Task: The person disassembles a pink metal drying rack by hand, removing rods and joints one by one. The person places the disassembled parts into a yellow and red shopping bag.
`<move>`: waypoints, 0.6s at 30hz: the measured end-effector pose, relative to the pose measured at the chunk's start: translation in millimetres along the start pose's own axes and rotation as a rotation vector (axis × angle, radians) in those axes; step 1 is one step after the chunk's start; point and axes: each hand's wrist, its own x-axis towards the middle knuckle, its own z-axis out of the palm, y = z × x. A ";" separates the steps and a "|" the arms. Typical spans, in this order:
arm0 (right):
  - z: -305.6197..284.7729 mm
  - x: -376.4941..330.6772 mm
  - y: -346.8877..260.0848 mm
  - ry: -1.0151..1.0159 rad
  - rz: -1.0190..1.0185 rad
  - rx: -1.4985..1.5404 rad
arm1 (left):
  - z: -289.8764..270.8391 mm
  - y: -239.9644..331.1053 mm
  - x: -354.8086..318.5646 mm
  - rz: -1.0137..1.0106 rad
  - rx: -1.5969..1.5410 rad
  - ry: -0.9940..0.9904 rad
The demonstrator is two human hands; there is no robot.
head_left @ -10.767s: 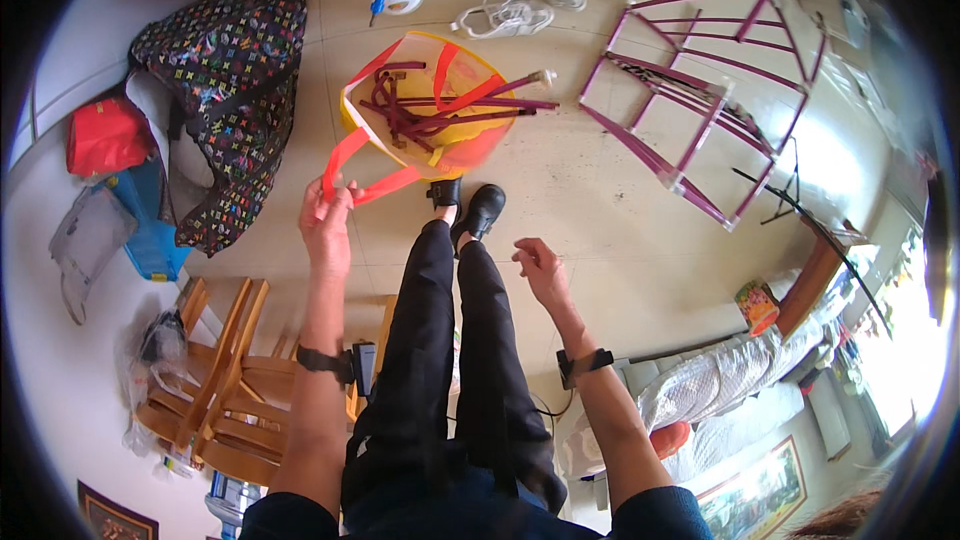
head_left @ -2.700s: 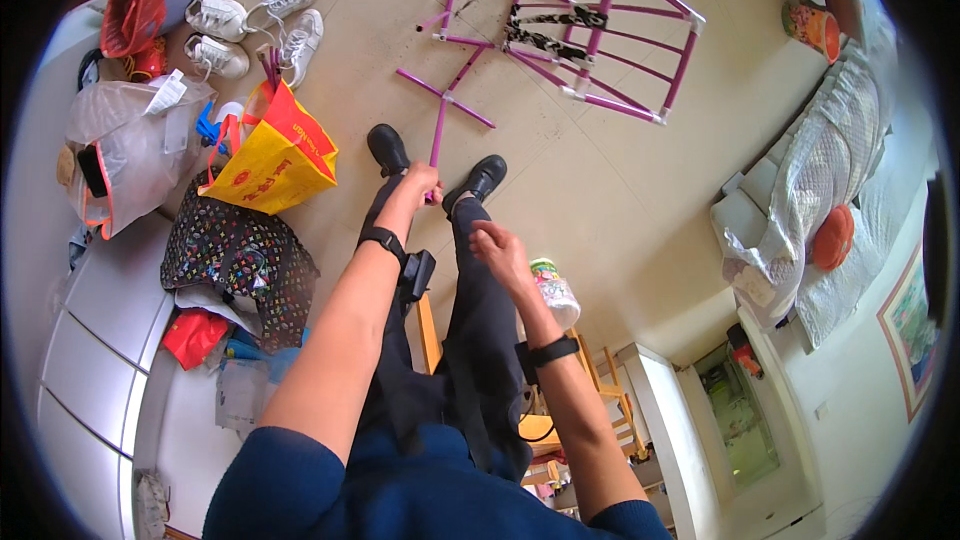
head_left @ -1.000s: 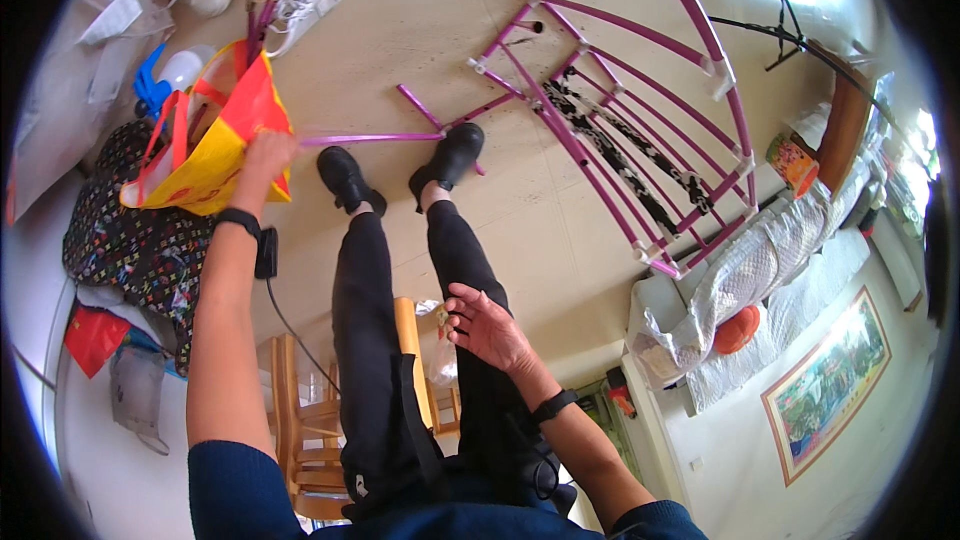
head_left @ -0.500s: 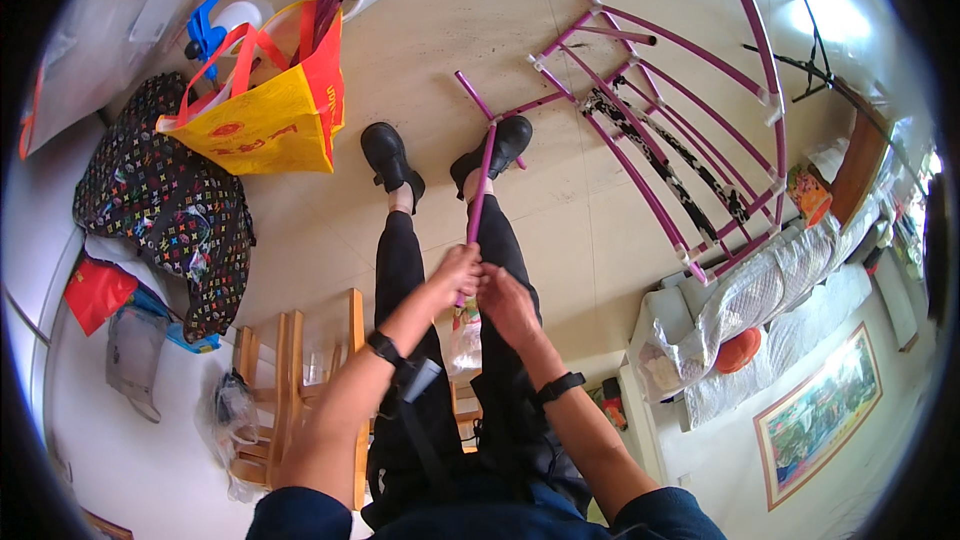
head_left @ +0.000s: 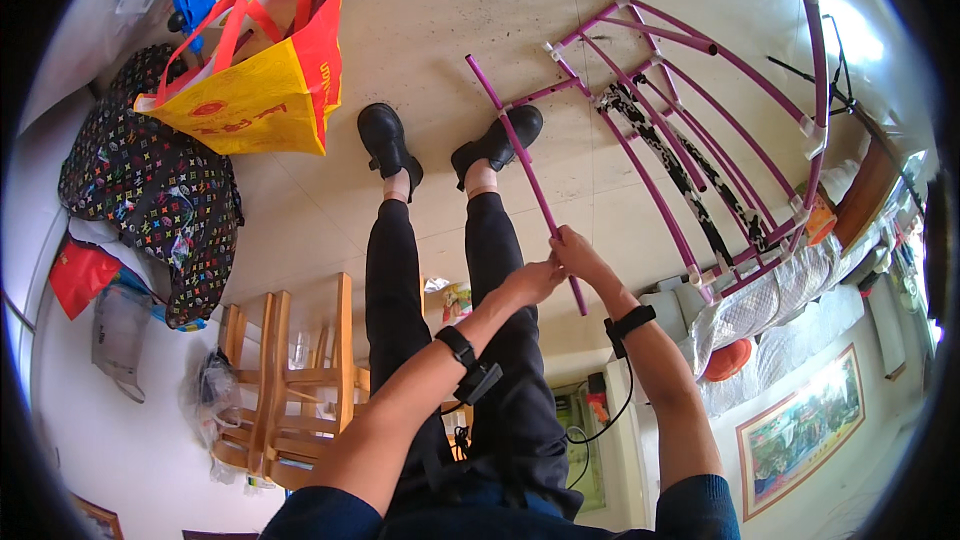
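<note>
A long purple tube [head_left: 537, 187] slants from the floor beyond my right shoe down to my knees, and both hands are at its near part. My right hand [head_left: 582, 254] is closed around it, fingers wrapped. Just below and to the left, my left hand [head_left: 532, 283] is closed against the same tube, its fingertips partly hidden. The tube's near end sticks out below the hands. Farther up, a short purple crosspiece [head_left: 543, 93] links it toward the purple tube frame [head_left: 640, 155], which has white joints and lies on the floor to the right.
A yellow and red bag [head_left: 250, 105] holding purple tubes stands at the left, by a dark patterned cloth [head_left: 150, 190]. Wooden chairs [head_left: 290, 380] are near my left side. A sofa under a pale quilted cover [head_left: 780, 285] is at the right. My shoes [head_left: 385, 145] rest on the tiled floor.
My hands have moved right with the tube's near end, so it now slants to the right. The view has shifted a little, and the frame appears farther right.
</note>
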 end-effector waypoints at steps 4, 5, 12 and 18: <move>-12.5 -3.7 54.9 0.221 -0.032 -0.382 | -32.8 -17.5 -7.2 -0.029 -0.054 0.155; -20.4 0.7 69.2 0.284 -0.068 -0.404 | -39.6 -18.7 -9.2 -0.022 -0.081 0.228; -17.8 8.0 99.1 0.450 -0.185 -0.218 | -80.9 -10.4 -21.3 -0.252 -0.348 0.252; 19.0 -48.6 -13.6 -0.035 -0.531 0.139 | -63.5 1.8 -28.8 -0.073 -1.089 0.414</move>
